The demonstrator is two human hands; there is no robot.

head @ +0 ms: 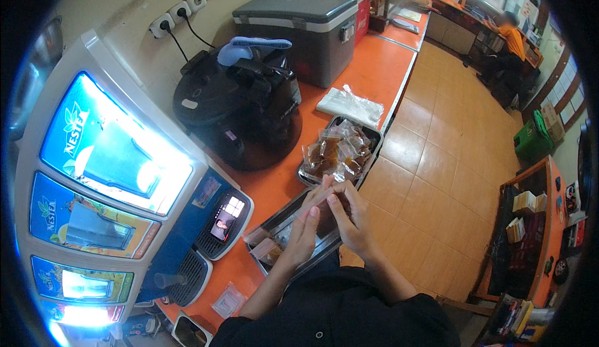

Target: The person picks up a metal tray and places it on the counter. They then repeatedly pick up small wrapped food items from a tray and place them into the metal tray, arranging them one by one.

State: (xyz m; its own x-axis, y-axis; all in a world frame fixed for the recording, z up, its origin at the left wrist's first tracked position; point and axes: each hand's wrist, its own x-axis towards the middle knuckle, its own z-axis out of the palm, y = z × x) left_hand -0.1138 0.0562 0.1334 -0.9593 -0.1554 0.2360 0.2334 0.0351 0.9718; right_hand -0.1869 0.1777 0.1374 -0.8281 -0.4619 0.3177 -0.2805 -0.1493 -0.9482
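Observation:
My left hand (303, 237) and my right hand (352, 218) meet over a metal tray (306, 266) at the counter's edge. Between their fingers is a small clear zip bag (326, 220) with brown contents, pinched along its reddish top strip; the fingers hide part of it. A few similar filled bags (267, 249) lie in the left end of this tray. Just beyond my fingertips, a second metal tray (378, 142) holds a heap of filled brown sauce bags (334, 150). A packet of flat empty zip bags (229, 300) rests on the counter near my left forearm.
A large black rice cooker (224, 118) with a blue scoop (255, 47) stands behind the trays. Farther back are a grey cooler box (295, 33) and clear plastic bags (351, 106). A drink dispenser (112, 174) with a phone (227, 219) is at left. Someone in orange (512, 40) sits far right.

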